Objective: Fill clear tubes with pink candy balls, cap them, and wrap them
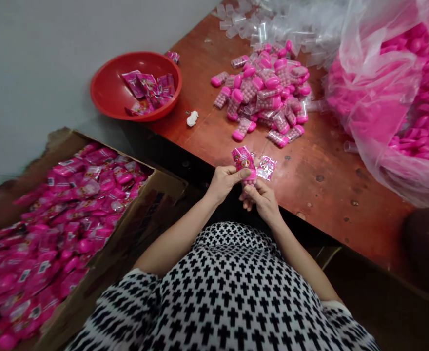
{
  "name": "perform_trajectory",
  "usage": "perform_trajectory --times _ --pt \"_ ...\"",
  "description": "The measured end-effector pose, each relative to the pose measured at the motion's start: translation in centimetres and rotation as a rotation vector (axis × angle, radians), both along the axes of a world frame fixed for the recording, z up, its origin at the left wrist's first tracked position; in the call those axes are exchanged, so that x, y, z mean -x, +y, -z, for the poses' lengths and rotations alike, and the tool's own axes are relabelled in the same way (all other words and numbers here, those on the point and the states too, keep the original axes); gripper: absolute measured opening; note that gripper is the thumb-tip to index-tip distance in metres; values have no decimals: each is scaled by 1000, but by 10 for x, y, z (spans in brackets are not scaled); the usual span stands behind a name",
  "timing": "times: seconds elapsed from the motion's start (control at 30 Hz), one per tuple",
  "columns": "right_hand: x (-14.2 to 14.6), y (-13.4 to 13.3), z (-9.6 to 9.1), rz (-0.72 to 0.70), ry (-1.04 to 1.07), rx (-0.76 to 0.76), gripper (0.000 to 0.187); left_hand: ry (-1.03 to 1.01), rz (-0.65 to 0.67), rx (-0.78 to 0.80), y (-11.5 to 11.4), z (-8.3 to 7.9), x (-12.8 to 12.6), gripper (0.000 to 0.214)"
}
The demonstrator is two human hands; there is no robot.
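Note:
Just off the table's front edge, both hands meet at a pink printed packet (243, 157). My left hand (224, 181) pinches it from the left, thumb across its front. My right hand (263, 197) is closed around the packet's lower end, where a clear capsule with small pink balls seems to show; my fingers partly hide it. A small printed sachet (267, 167) lies on the table right behind my right hand. Farther back is a heap of clear capsules with pink caps (269, 92), filled with small pink balls.
A red bowl (101, 105) with pink packets stands at the table's left corner, near a small white figurine (192, 118). Below it, a cardboard box (163, 187) holds many filled pink packets. Clear empty tubes (269, 24) lie at the back; a plastic bag of pink caps (375, 92) sits right.

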State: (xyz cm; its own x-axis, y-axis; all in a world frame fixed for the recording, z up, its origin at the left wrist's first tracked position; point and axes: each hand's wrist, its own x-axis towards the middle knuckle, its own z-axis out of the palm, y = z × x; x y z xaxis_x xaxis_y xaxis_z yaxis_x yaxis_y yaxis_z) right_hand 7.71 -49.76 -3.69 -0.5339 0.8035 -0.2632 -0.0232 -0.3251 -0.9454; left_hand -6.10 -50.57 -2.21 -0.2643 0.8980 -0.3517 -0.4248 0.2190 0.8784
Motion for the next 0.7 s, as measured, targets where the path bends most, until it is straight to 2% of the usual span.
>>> perform_trajectory --times 0.07,0.13,0.23,0.3,0.4,0.53,0.6,0.7 --pt "1 -1 -1 34 -50 -88 32 27 26 -44 1 1 0 35" --pt "2 -2 -1 38 -46 -97 33 -50 54 -68 2 2 -1 36" --pt "4 -2 1 -11 23 10 35 -197 89 -62 3 2 -2 40" --pt "4 -1 2 -28 58 68 36 -218 112 -62 3 1 -2 41" --pt "3 -1 2 7 60 57 33 -71 127 -84 2 0 -1 38" --pt "2 -5 1 120 -21 -100 29 206 135 -106 0 -3 0 32" --pt "2 -6 1 127 -50 -147 28 137 136 -97 -1 -5 -1 34" --pt "2 -5 0 99 -17 -112 29 -138 138 -78 -2 -8 -5 39"
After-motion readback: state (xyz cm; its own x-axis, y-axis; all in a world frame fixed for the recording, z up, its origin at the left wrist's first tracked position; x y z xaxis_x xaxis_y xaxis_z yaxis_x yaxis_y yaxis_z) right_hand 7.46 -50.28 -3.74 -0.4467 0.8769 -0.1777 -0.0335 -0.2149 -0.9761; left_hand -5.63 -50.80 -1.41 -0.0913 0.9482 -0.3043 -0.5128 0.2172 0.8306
